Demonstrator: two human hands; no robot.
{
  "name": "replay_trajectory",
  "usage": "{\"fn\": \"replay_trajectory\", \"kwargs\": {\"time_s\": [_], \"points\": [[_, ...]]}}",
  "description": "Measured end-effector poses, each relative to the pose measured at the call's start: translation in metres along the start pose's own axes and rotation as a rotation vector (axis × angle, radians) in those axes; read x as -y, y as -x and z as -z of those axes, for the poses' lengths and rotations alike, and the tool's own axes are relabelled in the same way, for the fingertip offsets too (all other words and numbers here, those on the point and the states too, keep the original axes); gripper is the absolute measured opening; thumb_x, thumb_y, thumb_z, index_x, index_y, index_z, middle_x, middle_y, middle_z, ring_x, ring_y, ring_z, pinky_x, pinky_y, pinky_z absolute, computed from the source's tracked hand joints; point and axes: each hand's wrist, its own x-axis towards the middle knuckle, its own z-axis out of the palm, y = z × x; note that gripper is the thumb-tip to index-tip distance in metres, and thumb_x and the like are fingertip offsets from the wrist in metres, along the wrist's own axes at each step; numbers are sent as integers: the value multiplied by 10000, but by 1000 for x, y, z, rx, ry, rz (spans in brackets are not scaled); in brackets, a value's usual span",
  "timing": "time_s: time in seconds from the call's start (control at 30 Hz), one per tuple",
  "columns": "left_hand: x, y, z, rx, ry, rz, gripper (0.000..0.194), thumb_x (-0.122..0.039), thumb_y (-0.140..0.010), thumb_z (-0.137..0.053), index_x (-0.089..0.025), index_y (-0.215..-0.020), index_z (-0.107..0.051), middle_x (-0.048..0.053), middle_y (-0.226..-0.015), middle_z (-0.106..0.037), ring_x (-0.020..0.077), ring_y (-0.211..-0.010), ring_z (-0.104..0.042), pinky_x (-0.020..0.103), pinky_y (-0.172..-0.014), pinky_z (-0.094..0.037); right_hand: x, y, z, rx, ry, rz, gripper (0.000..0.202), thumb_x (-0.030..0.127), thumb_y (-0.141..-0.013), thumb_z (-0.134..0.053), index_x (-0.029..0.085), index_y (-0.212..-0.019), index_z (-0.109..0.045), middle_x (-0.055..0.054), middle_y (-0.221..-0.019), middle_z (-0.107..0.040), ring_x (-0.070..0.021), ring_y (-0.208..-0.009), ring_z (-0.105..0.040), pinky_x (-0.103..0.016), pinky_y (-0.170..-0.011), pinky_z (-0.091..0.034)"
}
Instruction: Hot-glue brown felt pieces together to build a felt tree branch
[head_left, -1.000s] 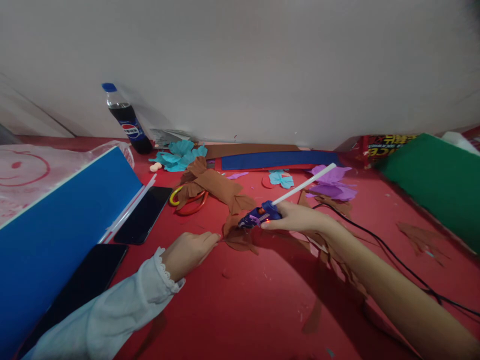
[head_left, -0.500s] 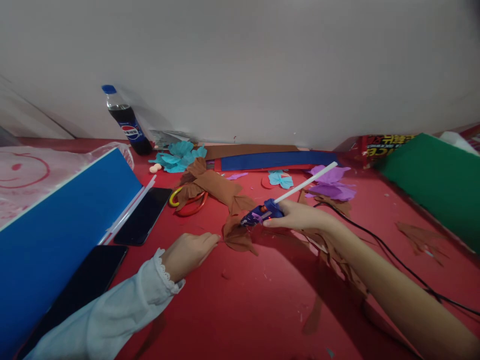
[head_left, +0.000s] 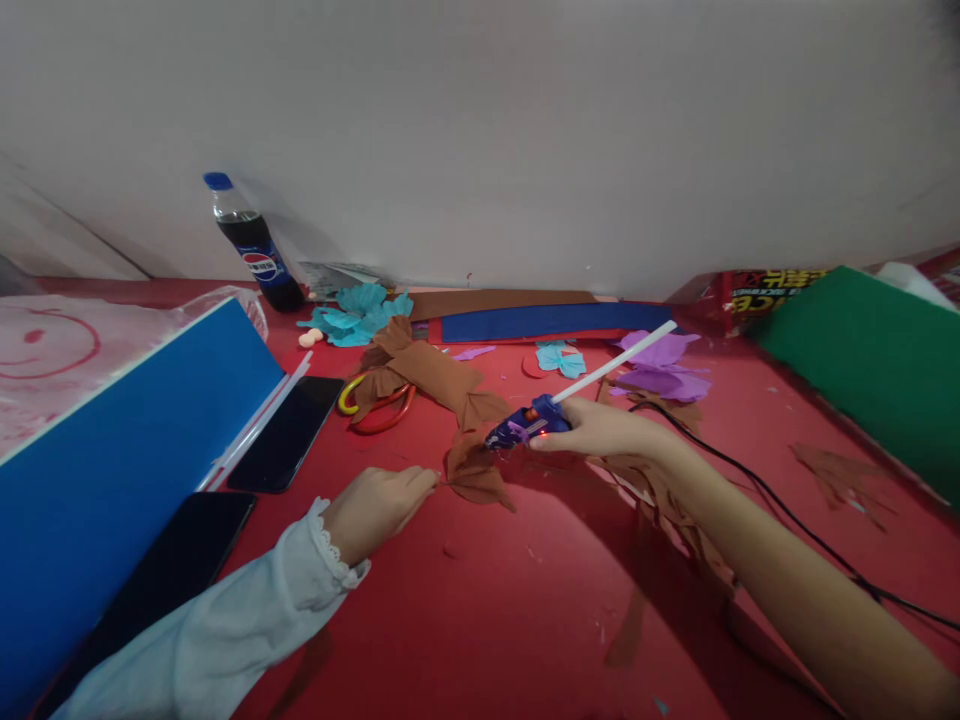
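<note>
My right hand (head_left: 604, 430) is wrapped round a small dark blue hot glue gun (head_left: 531, 420), with a long white glue stick (head_left: 615, 362) jutting from its back. A small red light glows on the gun. Its nozzle is at a brown crepe paper piece (head_left: 484, 482) on the table; whether it touches cannot be made out. Closed in a pinch, my left hand (head_left: 386, 508) grips the thin left tip of that paper. Beyond it, more brown crepe paper (head_left: 435, 372) lies twisted, partly over scissors (head_left: 386, 425) with red and yellow handles.
Two dark phones (head_left: 289, 430) and a blue board (head_left: 135, 450) are at left. A cola bottle (head_left: 259, 250) leans at the wall near blue crepe paper (head_left: 360, 312). Purple paper (head_left: 664, 365), a black cord (head_left: 765, 490), brown scraps (head_left: 840, 480) and a green board (head_left: 862, 370) lie right.
The glue gun in my right hand has shifted very slightly to the right and up. My left hand and the brown paper stay in place.
</note>
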Motion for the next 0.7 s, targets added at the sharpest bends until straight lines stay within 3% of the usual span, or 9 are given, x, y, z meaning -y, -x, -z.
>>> {"fn": "replay_trajectory", "kwargs": {"time_s": [0.4,0.7], "points": [[1,1,0,-15,15,-14,265,-226,-925,-296,-168,-844,-543,15,-655,-582,124,-540,-562,224,-483,-376,-6,-3,3,-13,-3,23,592,606,-722,-523,209,-1159,-556,-29,-989,-658,-225,-862,-596,-267,-705,-453],[0,1,-1,-10,-24,-9,231,-205,-912,-327,-186,-837,-545,7,-650,-592,145,-554,-587,246,-475,-368,-6,2,9,-77,-14,27,522,596,-725,-520,218,-1076,-595,-26,-975,-654,-231,-864,-596,-277,-705,-455]]}}
